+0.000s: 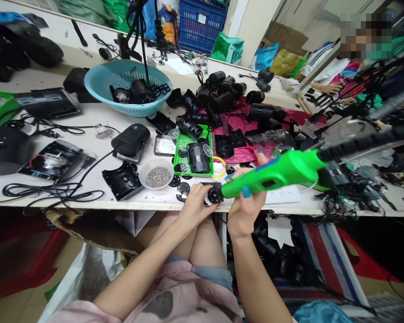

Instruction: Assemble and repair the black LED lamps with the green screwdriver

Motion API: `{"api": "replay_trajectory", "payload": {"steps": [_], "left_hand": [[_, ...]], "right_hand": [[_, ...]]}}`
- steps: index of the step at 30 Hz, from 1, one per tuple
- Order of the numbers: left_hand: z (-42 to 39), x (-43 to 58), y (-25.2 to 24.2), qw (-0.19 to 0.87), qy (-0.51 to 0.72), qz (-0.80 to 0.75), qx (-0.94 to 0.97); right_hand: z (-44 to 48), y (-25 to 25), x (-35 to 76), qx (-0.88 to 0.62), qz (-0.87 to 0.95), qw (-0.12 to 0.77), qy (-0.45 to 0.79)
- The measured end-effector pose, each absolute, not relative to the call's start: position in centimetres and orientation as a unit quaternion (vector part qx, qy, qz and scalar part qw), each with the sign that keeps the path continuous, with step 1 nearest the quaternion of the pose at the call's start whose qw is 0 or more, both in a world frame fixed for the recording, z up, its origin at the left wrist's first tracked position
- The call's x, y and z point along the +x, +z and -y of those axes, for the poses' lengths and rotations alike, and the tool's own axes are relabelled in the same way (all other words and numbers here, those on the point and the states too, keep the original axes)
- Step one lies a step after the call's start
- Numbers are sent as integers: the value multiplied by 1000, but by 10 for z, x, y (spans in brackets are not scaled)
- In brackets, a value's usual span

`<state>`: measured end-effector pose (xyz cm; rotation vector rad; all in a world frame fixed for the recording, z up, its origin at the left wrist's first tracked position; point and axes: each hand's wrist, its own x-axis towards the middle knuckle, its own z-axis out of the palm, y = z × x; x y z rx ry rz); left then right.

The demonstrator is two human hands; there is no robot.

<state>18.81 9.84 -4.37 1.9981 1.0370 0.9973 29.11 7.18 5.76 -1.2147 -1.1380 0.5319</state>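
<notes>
My right hand is wrapped round a bright green electric screwdriver, whose tip points left at a small round black part. My left hand pinches that round part at the front edge of the workbench. Beside my left hand lie more round black discs. A white bowl of small silver screws stands just behind my left hand. Behind it a green perforated tray carries a black housing.
A teal basket with black parts stands further back, by a pile of black camera housings on pink cloth. Cables trail along the left front edge. Another person sits at the far right. A cardboard box and a white bag lie below the bench.
</notes>
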Motion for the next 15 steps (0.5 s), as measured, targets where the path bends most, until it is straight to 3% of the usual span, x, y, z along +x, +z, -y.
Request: {"api": "replay_trajectory", "payload": {"steps": [3, 6, 15], "left_hand": [[-100, 185, -44, 338, 379, -398, 764], [-96, 183, -38, 344, 385, -381, 767], [-69, 193, 8, 488, 330, -364, 721]], "right_hand": [[-69, 56, 299, -509, 458, 684, 252], [-71, 62, 313, -511, 465, 668, 276], [-66, 88, 330, -422, 526, 685, 276]]}}
